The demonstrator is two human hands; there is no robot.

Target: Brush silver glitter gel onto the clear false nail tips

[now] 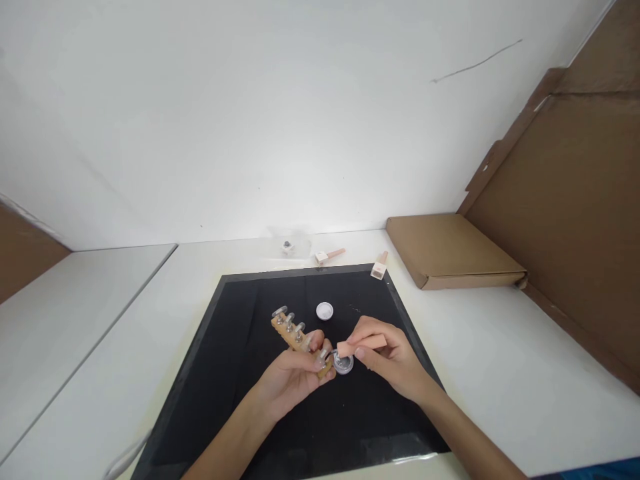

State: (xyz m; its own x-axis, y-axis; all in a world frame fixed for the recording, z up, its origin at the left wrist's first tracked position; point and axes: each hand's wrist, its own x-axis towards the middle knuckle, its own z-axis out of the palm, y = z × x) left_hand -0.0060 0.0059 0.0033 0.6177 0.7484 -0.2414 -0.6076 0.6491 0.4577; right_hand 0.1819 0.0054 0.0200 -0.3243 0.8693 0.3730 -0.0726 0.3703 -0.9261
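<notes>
My left hand (295, 377) grips a wooden nail-tip stand (294, 333), held at a slant, with several shiny false nails raised along it on small posts. The thumb lies near the false nail at its lower end. In my right hand (387, 353) is a peach nail polish brush (364, 345), pinched by its cap handle, its tip pointing left. That tip is close to the same lower false nail and above a small open jar (343, 363) of silvery contents; whether it touches either is hard to tell. A round white lid (325, 311) rests on the black mat beyond my hands.
A black mat (280, 427) covers the middle of the white table. Two nail polish bottles with peach caps, one bottle (321, 257) and another bottle (379, 269), lie at its far edge. Behind sits a clear plastic bag (299, 245). A flat cardboard box (453, 250) is at right.
</notes>
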